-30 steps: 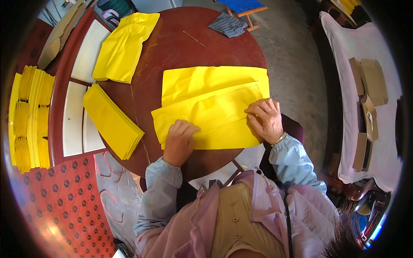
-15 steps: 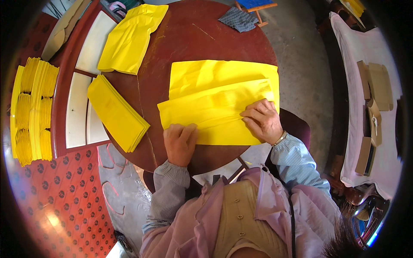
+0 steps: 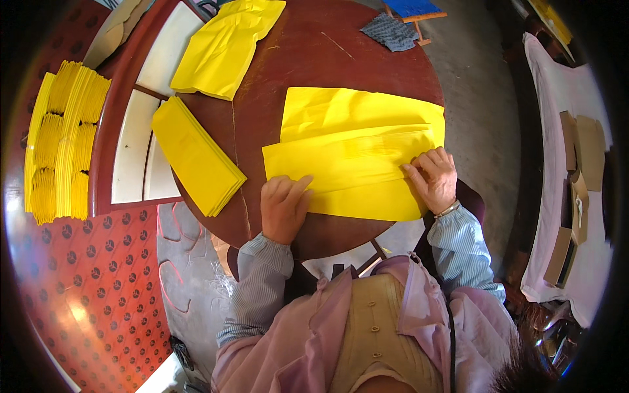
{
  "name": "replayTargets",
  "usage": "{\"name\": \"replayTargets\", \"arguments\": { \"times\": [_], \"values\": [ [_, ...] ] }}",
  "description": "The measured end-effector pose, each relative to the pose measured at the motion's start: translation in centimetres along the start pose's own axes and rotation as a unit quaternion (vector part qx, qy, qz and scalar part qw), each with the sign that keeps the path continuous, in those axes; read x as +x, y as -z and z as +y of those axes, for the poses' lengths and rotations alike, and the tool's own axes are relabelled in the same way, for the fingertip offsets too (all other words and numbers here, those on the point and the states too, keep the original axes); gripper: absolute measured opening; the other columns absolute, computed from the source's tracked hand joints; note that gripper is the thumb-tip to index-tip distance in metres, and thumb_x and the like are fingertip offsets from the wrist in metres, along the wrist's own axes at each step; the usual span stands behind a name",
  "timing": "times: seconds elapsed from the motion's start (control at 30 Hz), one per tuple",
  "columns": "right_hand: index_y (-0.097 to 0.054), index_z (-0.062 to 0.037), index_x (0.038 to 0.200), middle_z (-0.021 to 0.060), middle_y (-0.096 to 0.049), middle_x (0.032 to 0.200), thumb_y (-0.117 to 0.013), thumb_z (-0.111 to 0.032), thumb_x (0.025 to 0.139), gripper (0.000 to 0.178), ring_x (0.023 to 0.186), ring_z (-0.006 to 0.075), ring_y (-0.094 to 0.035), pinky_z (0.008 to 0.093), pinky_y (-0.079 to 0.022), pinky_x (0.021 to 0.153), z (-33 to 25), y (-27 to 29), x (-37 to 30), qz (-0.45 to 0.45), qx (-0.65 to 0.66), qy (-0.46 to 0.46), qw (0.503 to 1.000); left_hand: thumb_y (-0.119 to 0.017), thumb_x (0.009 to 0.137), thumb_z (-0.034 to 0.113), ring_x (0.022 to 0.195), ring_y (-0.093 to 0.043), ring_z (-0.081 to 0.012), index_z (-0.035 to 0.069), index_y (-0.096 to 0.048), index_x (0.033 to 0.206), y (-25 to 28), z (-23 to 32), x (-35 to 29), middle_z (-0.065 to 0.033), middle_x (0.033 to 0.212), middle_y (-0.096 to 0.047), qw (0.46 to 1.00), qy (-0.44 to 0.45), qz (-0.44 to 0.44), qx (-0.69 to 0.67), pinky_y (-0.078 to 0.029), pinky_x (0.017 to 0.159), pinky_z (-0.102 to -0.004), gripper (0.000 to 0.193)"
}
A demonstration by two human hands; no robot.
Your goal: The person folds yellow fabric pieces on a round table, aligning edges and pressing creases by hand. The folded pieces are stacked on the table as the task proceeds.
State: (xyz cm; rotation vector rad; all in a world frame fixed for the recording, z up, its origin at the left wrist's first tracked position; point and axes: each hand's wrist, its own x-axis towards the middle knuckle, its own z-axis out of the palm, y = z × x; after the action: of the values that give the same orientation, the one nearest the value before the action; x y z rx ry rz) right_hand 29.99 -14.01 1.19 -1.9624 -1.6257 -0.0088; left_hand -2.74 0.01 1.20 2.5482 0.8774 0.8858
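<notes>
A large yellow paper sheet point(image 3: 367, 105) lies on the round dark-red table in front of me, its near part overlapped by a folded yellow strip point(image 3: 334, 160). My left hand point(image 3: 285, 206) is at the strip's lower left edge, fingers curled and thumb against the paper. At the right end, my right hand point(image 3: 434, 178) has thumb and forefinger bent together on the paper's edge. To the left rests a neat stack of narrow folded yellow paper point(image 3: 200, 157). Beyond it lies a creased yellow sheet point(image 3: 229, 46), partly over the table's edge.
The round table point(image 3: 327, 56) carries a grey cloth point(image 3: 390, 31) at its far right. Bundles of folded yellow paper point(image 3: 62, 144) stand at far left, by a red-framed cabinet with white panels point(image 3: 134, 147). Open cardboard boxes point(image 3: 576, 190) lie on a pale cloth at right.
The view has shifted, so the table and papers appear farther right. Relative to the paper, my hands are slightly farther apart, the left a little left and the right a little right.
</notes>
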Motion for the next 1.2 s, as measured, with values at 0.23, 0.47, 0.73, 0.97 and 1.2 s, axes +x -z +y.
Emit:
{"name": "replayTargets", "arguments": {
  "times": [0.23, 0.47, 0.73, 0.97, 1.2],
  "values": [
    [-0.074, -0.0091, 0.088, 0.0095, -0.069, 0.086, -0.082, -0.026, 0.085, 0.019, 0.082, 0.0257, -0.063, 0.0417, -0.05, 0.077, -0.9, 0.2, 0.4, 0.014, -0.045, -0.012, 0.999, -0.078, 0.089, 0.02, 0.088, -0.058, -0.0284, 0.013, -0.079, 0.115, -1.4, 1.0, 2.3, -0.0074, 0.091, -0.063, 0.993, 0.002, -0.042, 0.111, -0.044, 0.085, -0.0444, 0.027],
    [-0.077, -0.0099, 0.103, 0.007, -0.073, 0.105, -0.072, 0.005, 0.081, 0.026, 0.098, 0.0282, -0.065, 0.0408, -0.051, 0.087, -4.8, -1.7, 1.4, 0.009, 0.028, 0.096, 0.995, -0.068, 0.087, 0.012, 0.107, -0.064, -0.0294, 0.012, -0.075, 0.12, -3.3, 1.7, 2.9, -0.0071, 0.116, -0.07, 0.996, -0.068, -0.048, 0.021, -0.05, 0.092, -0.0427, 0.034],
    [-0.077, -0.0103, 0.1, 0.0064, -0.072, 0.099, -0.075, -0.014, 0.086, 0.014, 0.093, 0.0266, -0.063, 0.0392, -0.047, 0.082, -4.7, -1.2, 1.0, -0.044, 0.065, 0.137, 0.987, -0.067, 0.086, 0.009, 0.107, -0.064, -0.0295, 0.012, -0.073, 0.114, -2.7, 1.0, 2.2, -0.0061, 0.111, -0.071, 0.991, -0.051, -0.111, -0.051, -0.049, 0.09, -0.0434, 0.029],
    [-0.075, -0.0091, 0.096, 0.0084, -0.069, 0.09, -0.075, -0.016, 0.09, 0.01, 0.086, 0.0281, -0.063, 0.0417, -0.048, 0.077, -4.8, -2.9, 1.1, 0.002, 0.049, 0.063, 0.997, -0.078, 0.088, 0.018, 0.091, -0.062, -0.0306, 0.013, -0.075, 0.104, -4.1, 3.1, 2.8, -0.007, 0.092, -0.069, 0.999, 0.039, -0.036, 0.006, -0.045, 0.081, -0.0457, 0.017],
    [-0.075, -0.0091, 0.096, 0.0089, -0.073, 0.093, -0.076, -0.014, 0.089, 0.009, 0.086, 0.0283, -0.064, 0.0416, -0.053, 0.081, -0.6, -0.5, -0.6, 0.053, 0.021, -0.022, 0.998, -0.084, 0.085, 0.026, 0.084, -0.06, -0.0285, 0.013, -0.074, 0.099, -3.5, 2.2, 2.1, -0.0046, 0.08, -0.063, 0.99, 0.138, -0.005, 0.037, -0.043, 0.079, -0.0455, 0.022]
  ]
}}
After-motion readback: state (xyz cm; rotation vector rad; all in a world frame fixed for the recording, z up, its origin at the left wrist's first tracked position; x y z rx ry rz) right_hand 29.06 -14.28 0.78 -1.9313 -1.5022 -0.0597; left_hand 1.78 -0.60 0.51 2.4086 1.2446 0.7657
